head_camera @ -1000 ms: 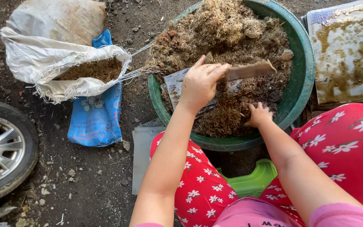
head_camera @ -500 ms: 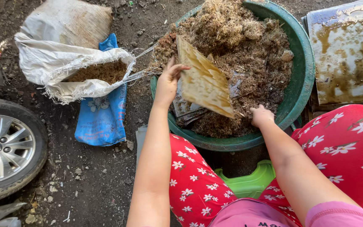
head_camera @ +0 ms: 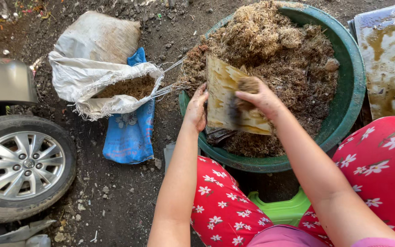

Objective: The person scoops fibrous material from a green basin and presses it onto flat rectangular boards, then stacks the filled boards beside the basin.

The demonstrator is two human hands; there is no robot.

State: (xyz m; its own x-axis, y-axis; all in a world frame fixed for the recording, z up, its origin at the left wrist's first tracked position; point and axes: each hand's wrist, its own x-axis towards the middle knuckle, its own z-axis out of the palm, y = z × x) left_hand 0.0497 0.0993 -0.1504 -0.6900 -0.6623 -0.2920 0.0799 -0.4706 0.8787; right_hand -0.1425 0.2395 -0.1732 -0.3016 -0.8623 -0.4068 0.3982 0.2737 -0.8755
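Fibre is filling the green basin (head_camera: 350, 98) in front of you, a brown, stringy heap piled highest at the far side. You are sitting close over it, the basin's near rim just beyond your knees in the red flowered trousers (head_camera: 380, 155), so both arms are reaching the heap without stretching.

Your left hand (head_camera: 196, 109) is gripping the left edge of a flat, stained yellowish board (head_camera: 227, 98), fingers curled round it, holding it tilted on the near slope of the heap so its face is turned up to you. Your right hand (head_camera: 258, 97) is closed on 1 small clump of fibre (head_camera: 248, 85) and is pressing it against the board's upper face; the tilt is probably giving you a firm surface to rub against.

Left of the basin, 1 white woven sack (head_camera: 92, 75) is lying on the dirt with its mouth open toward the basin, brown material showing inside. A blue bag (head_camera: 129, 135) is lying flat beneath it. A car wheel (head_camera: 21, 164) is standing at the near left, and a rusty metal sheet (head_camera: 389, 68) is lying at the far right.
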